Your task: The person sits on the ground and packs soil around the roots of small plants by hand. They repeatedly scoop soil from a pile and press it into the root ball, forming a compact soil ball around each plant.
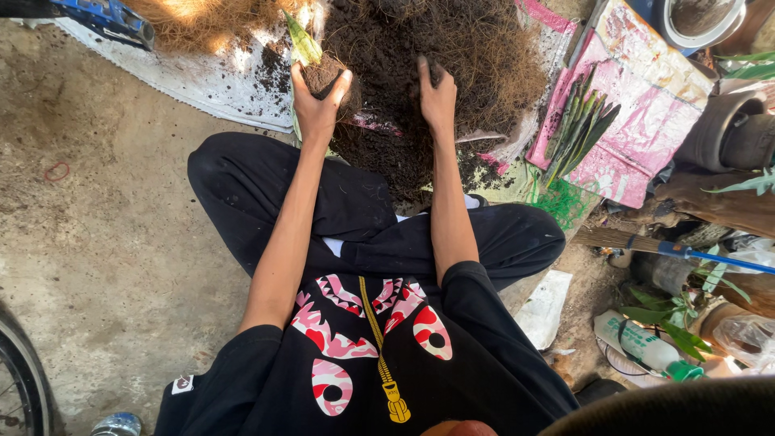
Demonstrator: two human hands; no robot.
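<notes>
I sit cross-legged on a concrete floor in black clothes. My left hand (316, 101) grips a small bag of dark soil (325, 74) with a green leafy cutting (303, 42) standing in it. My right hand (437, 95) rests palm down, fingers spread, on a large heap of dark fibrous soil (452, 56) piled on a white woven sheet (210, 81) just beyond my knees.
Pale coconut fibre (210, 18) lies at the top left. Green leaf cuttings (583, 125) rest on a pink sack (638, 105) to the right. Pots, a blue-handled broom (686, 252), a plastic bottle (650, 349) and plants crowd the right side. A wheel (20, 379) shows at the bottom left.
</notes>
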